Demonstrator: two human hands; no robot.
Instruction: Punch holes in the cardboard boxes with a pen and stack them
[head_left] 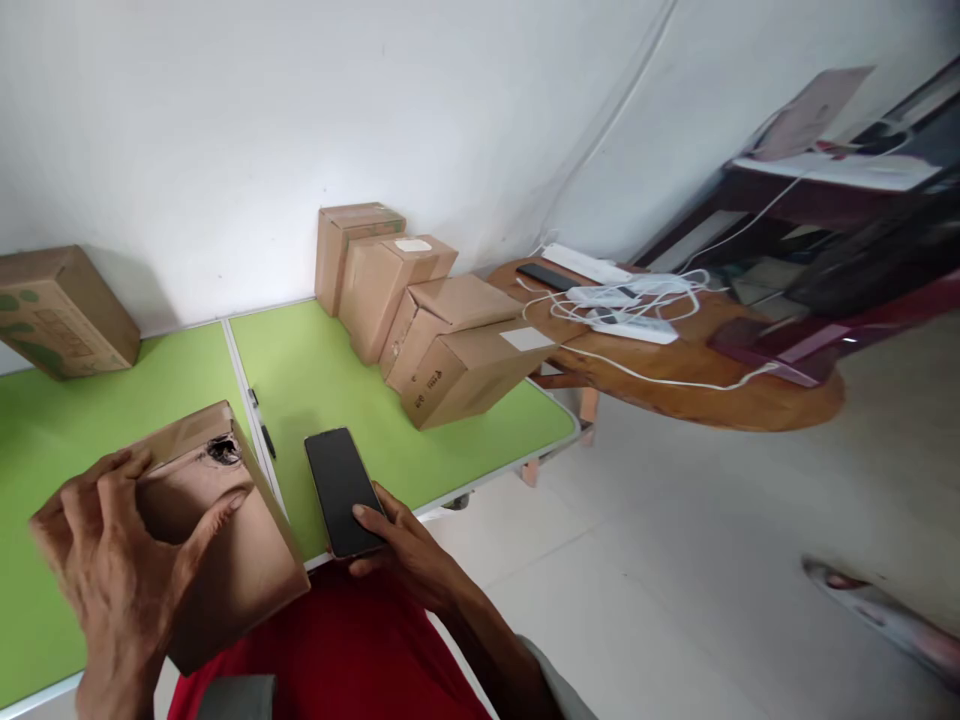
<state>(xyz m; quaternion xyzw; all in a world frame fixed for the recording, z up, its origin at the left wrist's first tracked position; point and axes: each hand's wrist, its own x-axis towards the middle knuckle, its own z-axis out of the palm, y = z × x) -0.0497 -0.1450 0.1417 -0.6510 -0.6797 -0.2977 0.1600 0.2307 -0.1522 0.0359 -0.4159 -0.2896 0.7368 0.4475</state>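
Note:
My left hand point(124, 555) grips a brown cardboard box point(240, 545) at the table's front edge, with the thumb on one face and the fingers over the top side. A dark, torn hole shows at one corner of this box. In my right hand point(409, 545) is a smartphone point(341, 490), its dark screen facing up and my thumb on its lower right edge. The phone is beside the box, over the front part of the green table point(300, 365); whether it touches the tabletop I cannot tell.
Several cardboard boxes point(480, 375) stand in a row on the right half. Another box point(71, 315) is at the back left, by the wall. A wooden table point(675, 370) holds tangled white cables point(637, 300) and power strips. Someone's foot point(855, 585) shows at right.

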